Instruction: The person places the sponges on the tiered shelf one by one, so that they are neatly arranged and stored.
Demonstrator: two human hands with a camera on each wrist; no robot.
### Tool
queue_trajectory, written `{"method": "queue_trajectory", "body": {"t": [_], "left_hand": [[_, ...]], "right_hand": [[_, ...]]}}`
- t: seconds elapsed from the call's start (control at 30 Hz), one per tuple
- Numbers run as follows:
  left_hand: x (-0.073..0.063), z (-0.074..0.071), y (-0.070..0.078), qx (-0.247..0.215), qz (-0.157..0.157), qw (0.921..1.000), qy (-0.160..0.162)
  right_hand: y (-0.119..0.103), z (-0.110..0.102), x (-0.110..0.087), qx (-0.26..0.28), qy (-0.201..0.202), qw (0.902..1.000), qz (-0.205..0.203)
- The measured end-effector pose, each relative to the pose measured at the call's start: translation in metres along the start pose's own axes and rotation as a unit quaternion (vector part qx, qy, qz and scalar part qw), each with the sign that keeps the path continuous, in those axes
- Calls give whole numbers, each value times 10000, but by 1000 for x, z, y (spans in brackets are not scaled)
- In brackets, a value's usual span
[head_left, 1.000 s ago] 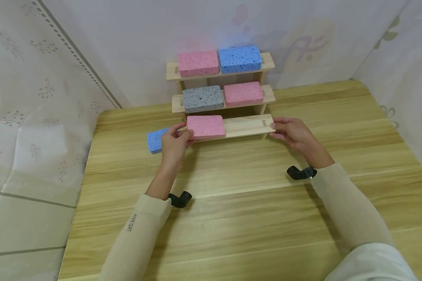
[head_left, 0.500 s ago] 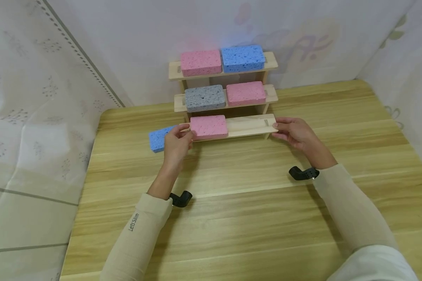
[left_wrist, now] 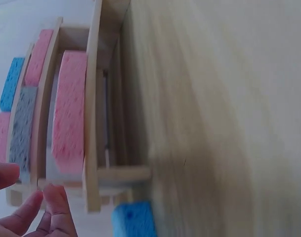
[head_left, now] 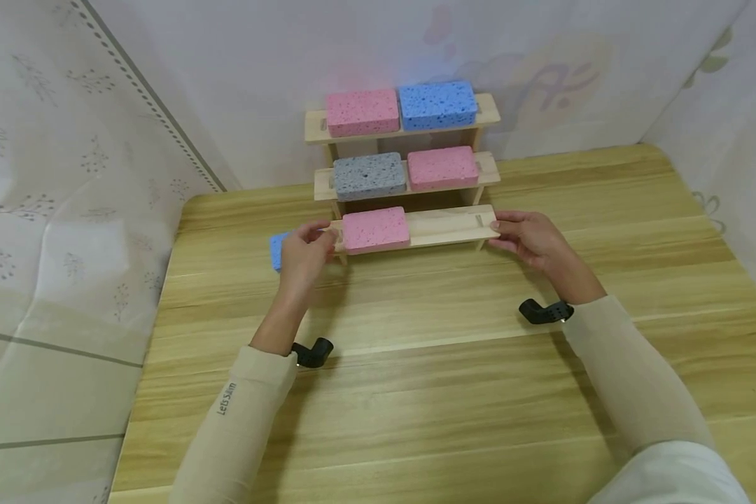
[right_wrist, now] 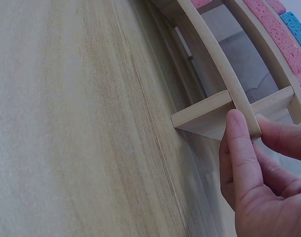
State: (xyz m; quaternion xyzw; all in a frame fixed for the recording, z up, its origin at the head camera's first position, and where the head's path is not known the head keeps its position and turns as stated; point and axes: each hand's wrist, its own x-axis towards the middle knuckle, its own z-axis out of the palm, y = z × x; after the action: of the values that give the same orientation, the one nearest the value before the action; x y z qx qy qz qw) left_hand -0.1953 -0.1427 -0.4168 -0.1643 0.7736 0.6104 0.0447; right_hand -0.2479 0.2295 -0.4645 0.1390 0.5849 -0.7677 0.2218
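A three-tier wooden rack (head_left: 450,222) stands against the back wall. My right hand (head_left: 529,238) pinches the right end of its lowest shelf, thumb on one face and fingers on the other, as the right wrist view shows. On that shelf's left half lies a pink sponge (head_left: 376,229). My left hand (head_left: 304,255) is just off the shelf's left end, thumb and fingers spread apart with nothing between them in the left wrist view. Behind this hand a blue sponge (head_left: 276,250) lies on the table, partly covered by it; its corner (left_wrist: 134,219) shows below the rack in the left wrist view.
The middle shelf carries a grey sponge (head_left: 369,175) and a pink sponge (head_left: 443,168). Above them, the top shelf bears another pink sponge (head_left: 362,112) and a blue sponge (head_left: 437,105). A patterned wall covering (head_left: 57,210) borders the wooden table (head_left: 428,392).
My left hand has let go of the pink sponge at the lowest shelf and drawn back slightly to the left. My right hand keeps its grip on the shelf's end.
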Motion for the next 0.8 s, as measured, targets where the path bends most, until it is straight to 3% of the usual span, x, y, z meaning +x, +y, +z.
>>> {"method": "queue_trajectory", "body": {"t": [0.33, 0.57, 0.8], "left_hand": [[4, -30, 2, 525, 224, 9965, 610], [11, -48, -11, 998, 179, 9907, 905], [15, -61, -21, 990, 33, 9899, 1015]], "right_hand": [[-2, -1, -1, -64, -51, 10000, 24], [-1, -1, -1, -23, -1, 10000, 32], [1, -2, 1, 67, -69, 10000, -16]]}}
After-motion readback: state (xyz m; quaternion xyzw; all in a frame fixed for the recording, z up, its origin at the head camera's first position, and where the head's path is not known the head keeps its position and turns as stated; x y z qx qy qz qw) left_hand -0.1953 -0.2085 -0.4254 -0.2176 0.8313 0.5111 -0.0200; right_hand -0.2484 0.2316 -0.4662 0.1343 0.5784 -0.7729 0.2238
